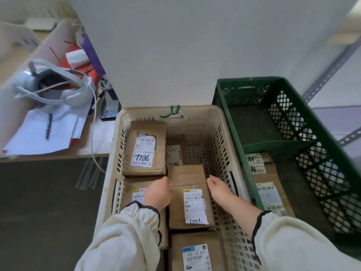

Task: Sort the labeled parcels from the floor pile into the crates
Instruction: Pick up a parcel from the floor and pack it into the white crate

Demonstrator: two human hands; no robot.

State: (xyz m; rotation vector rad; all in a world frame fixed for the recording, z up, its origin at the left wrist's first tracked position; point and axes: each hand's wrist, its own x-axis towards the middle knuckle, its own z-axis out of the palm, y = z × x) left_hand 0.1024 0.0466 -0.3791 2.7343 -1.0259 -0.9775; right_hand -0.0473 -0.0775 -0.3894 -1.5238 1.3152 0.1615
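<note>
My left hand [158,194] lies against the left edge of the brown cardboard parcel with the white label marked 4106 [187,198], fingers extended and clamped on nothing. My right hand [218,189] sits just beside its right edge, fingers relaxed and holding nothing. The parcel rests inside the beige perforated plastic crate [195,111] — hemmed by the brown carton labelled 7786 [145,149] ahead-left and a blue-labelled carton [195,251] nearer me. The green lattice plastic crate [293,118] adjoins on the right; a grey headset [52,85] lies on the desk at left.
</note>
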